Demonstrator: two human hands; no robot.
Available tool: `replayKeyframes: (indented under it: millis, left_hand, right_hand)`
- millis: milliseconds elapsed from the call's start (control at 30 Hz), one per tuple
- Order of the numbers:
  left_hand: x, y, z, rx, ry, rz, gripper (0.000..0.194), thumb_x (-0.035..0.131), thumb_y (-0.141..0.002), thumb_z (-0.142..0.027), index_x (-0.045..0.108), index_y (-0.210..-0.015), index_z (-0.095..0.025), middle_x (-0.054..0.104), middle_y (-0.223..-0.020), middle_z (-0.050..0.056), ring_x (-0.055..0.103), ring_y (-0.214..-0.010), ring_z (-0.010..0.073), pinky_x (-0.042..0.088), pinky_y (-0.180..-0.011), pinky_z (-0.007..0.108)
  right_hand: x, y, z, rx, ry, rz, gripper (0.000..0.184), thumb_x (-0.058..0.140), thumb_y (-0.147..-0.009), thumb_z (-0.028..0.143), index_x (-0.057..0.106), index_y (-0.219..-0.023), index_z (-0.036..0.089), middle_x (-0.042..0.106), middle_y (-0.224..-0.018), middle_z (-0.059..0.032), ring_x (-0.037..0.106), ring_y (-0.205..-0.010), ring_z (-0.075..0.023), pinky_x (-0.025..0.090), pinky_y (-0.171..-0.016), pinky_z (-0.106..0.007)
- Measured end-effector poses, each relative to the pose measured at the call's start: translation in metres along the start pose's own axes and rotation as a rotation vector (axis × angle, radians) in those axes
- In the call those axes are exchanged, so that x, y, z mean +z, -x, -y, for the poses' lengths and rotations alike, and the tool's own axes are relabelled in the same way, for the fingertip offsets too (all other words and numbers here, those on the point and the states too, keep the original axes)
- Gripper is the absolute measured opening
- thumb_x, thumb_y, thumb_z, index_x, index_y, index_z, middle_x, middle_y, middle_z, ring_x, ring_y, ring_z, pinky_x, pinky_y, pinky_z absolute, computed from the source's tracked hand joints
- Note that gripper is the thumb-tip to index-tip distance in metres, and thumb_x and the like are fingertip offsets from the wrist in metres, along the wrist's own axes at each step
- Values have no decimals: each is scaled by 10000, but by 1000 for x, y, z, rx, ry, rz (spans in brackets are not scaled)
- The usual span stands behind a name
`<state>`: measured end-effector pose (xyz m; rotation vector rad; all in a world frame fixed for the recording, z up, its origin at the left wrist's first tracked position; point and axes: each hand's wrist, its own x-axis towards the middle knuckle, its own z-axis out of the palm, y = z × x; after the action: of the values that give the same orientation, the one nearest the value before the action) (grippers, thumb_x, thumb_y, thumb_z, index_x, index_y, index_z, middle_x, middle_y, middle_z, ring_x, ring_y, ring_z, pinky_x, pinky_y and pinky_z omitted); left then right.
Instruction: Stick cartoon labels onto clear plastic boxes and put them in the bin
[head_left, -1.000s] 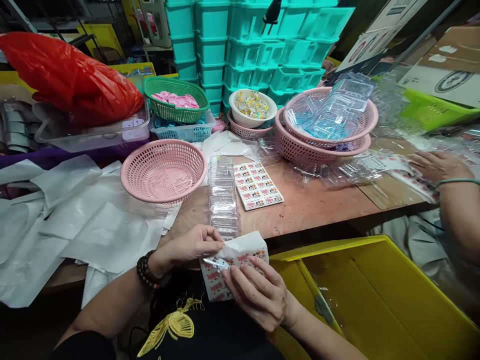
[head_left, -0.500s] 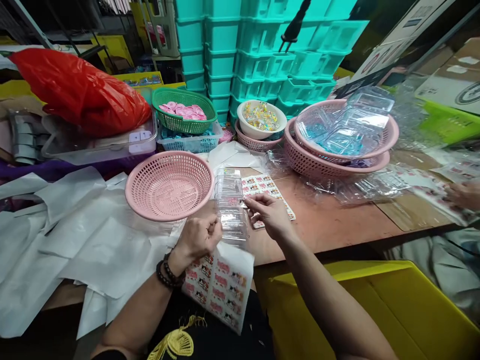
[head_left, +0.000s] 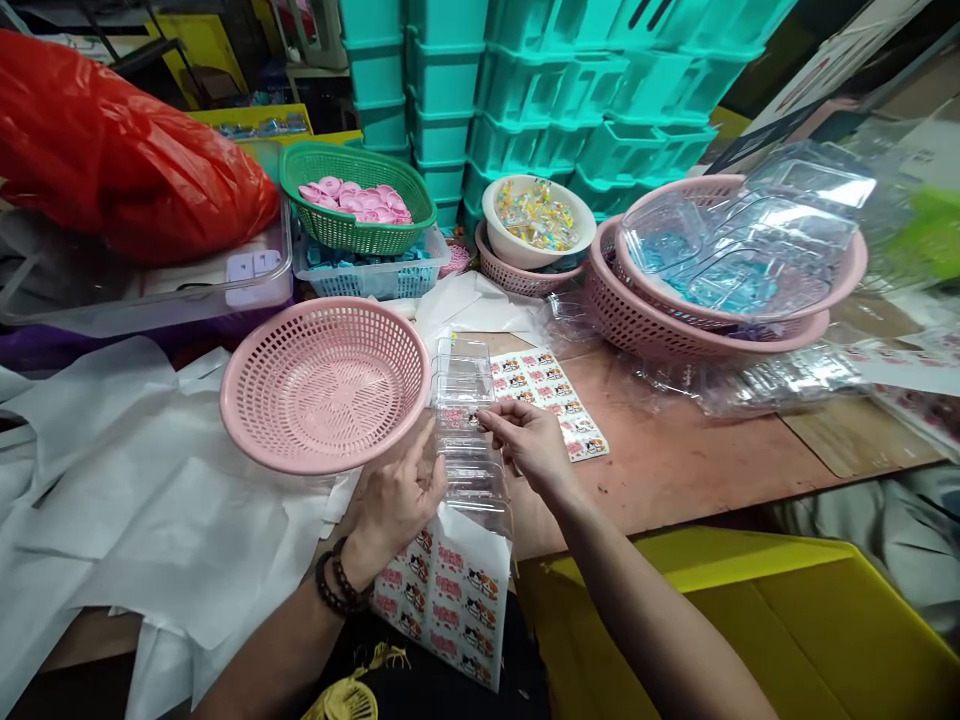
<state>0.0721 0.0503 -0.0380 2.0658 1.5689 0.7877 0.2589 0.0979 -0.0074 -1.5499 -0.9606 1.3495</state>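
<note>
My right hand [head_left: 529,440] pinches the edge of a small cat-print sticker [head_left: 459,417] lying against a row of clear plastic boxes [head_left: 471,455]. At the left of the boxes is my left hand [head_left: 401,500], its index finger stretched toward them and the other fingers curled. Beneath this hand, a sheet of cat stickers [head_left: 450,610] hangs over the table's front edge, seemingly held by the curled fingers; the grip itself is hidden. Flat on the table beyond my right hand lies another sticker sheet [head_left: 551,395].
A pink basket [head_left: 322,385] stands left, beside loose white backing paper [head_left: 187,520]. Stacked pink baskets [head_left: 630,310] with clear packaging stand right. Behind are a green basket [head_left: 360,235], a white bowl [head_left: 525,245] and teal bins [head_left: 517,140]. A yellow box [head_left: 720,620] sits below the edge.
My left hand has gone from a fist to having its index finger extended toward the boxes. The sticker now lies against the clear plastic. The view has shifted closer; the other person's hand has left it.
</note>
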Motion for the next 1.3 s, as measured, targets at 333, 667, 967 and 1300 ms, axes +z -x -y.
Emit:
replayKeyframes:
  millis: [333, 667, 967, 1300]
  left_hand:
    - [1, -2, -2, -51, 25, 67, 600, 400, -981, -371, 380, -1498, -68, 335, -463, -106, 407, -421, 117, 298, -440, 226]
    - [5, -6, -1, -48, 0, 121, 590, 372, -1003, -385, 314, -1550, -170, 415, -499, -88, 472, -480, 133, 371, -536, 241]
    - [-9, -15, -6, 2, -83, 192, 550, 401, -999, -438, 410, -1512, -239, 477, -568, -54, 526, -558, 155, 369, -546, 242]
    - [-9, -17, -2, 40, -76, 184, 549, 415, -1000, -457, 409, -1511, -255, 414, -534, -73, 516, -554, 158, 366, -570, 249]
  right_hand:
    - [-1, 1, -2, -18, 4, -19, 379, 791, -643, 513, 643, -718, 172, 561, -464, 42, 426, -339, -74, 262, -283, -186]
    - [1, 1, -5, -70, 43, -26, 413, 778, -644, 556, 645, -711, 171, 559, -490, 41, 443, -371, -77, 314, -296, -189]
    - [6, 3, -11, -282, 293, -110, 421, 683, -756, 610, 635, -765, 191, 650, -663, -33, 558, -568, -147, 467, -508, -276]
    - [-4, 12, -2, -309, 967, -361, 466, 597, -856, 616, 558, -1012, 178, 615, -649, -48, 598, -603, -242, 384, -568, -312]
